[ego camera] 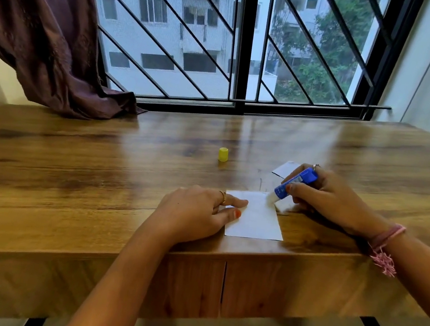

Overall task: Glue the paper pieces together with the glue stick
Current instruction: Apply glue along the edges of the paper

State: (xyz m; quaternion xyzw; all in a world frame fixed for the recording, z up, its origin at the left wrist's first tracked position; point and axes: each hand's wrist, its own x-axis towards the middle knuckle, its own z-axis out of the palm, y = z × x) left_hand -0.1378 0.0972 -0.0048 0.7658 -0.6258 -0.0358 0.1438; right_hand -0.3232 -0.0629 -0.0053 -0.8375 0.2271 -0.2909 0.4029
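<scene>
Room: a barred window (239, 42) and a purple curtain (47, 28) sit behind the worktop.
Worktop (70, 159): brown wood, shiny.
Paper piece (254, 219): flat at the near edge, pressed down by the left hand (195, 212) with straight fingers.
Second paper piece (285, 168): behind the right hand.
Right hand (327, 198): grips the blue glue stick (295, 183).
Key spot: the stick leans, tip down-left, touching the paper's far right corner.
Yellow cap (223, 154): off, standing farther back.
</scene>
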